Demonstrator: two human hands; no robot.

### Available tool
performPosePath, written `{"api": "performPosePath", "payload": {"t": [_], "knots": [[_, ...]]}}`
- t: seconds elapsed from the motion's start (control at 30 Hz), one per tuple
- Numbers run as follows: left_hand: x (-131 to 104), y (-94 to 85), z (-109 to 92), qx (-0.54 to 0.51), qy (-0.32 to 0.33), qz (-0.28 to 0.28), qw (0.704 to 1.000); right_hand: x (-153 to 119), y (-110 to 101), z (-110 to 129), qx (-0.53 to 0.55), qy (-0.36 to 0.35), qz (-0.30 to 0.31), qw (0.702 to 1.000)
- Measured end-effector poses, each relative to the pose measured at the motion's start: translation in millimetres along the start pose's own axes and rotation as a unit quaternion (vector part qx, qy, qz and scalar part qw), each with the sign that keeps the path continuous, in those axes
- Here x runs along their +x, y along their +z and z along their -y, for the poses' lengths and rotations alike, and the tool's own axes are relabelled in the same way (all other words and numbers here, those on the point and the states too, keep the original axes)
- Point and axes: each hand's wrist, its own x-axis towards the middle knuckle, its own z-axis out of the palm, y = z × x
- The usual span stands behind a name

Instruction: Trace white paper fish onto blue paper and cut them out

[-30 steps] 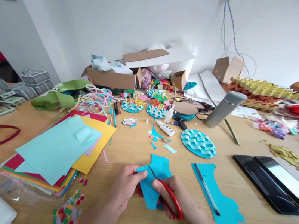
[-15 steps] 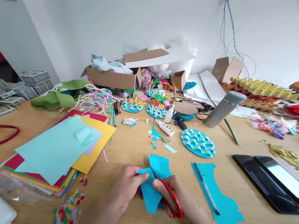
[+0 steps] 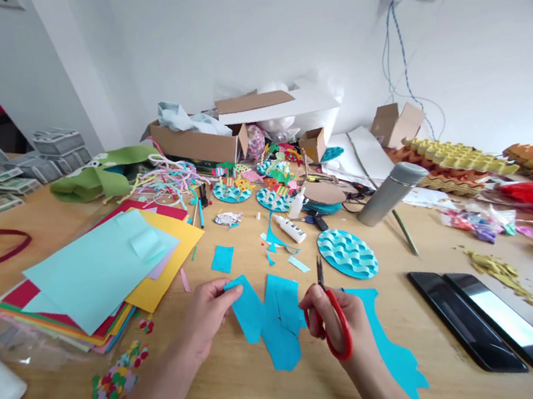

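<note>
My left hand pinches the top edge of a blue paper piece with thumb and fingers. Beside it a larger blue paper with a slit in it lies on the table, between my two hands. My right hand is wrapped round the red-handled scissors, their closed blades pointing away from me. A small blue paper rectangle lies just beyond my left hand. To the right, partly hidden by my right hand and arm, is a jagged blue sheet.
Coloured paper sheets are stacked at the left, near paper dots. A wavy-patterned oval, a glue bottle and a grey flask stand or lie beyond my hands. Two phones lie at the right.
My hands have moved apart. The scissors have come away from the paper to the right, blades now closed. A small blue rectangle now lies on the table beyond my left hand.
</note>
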Motion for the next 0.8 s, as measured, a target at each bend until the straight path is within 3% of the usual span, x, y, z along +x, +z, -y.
{"api": "performPosePath", "payload": {"t": [0.13,0.27,0.37,0.5,0.6,0.7,0.8], "knots": [[-1.8,6.7,3.0,0.019,0.005,0.049,0.999,0.1,-3.4,3.1,0.037,-0.062,-0.082,0.994],[-0.7,16.2,12.0,0.052,0.064,0.101,0.992,5.4,-7.9,6.7,0.064,-0.075,-0.127,0.987],[1.9,23.4,21.0,0.078,0.091,0.129,0.984,11.2,-9.8,5.3,0.027,-0.039,-0.094,0.994],[3.3,26.9,25.0,0.152,0.117,0.071,0.979,16.6,-9.9,0.0,-0.153,-0.002,-0.004,0.988],[2.6,22.6,21.8,0.251,0.164,0.037,0.953,18.0,-9.1,-2.7,-0.362,-0.01,-0.002,0.932],[0.1,16.5,18.3,0.325,0.186,0.063,0.925,18.0,-7.8,-2.7,-0.504,-0.029,-0.015,0.863],[-4.2,13.4,17.5,0.376,0.219,0.098,0.895,16.6,-5.2,-3.0,-0.577,-0.055,-0.018,0.815]]}}
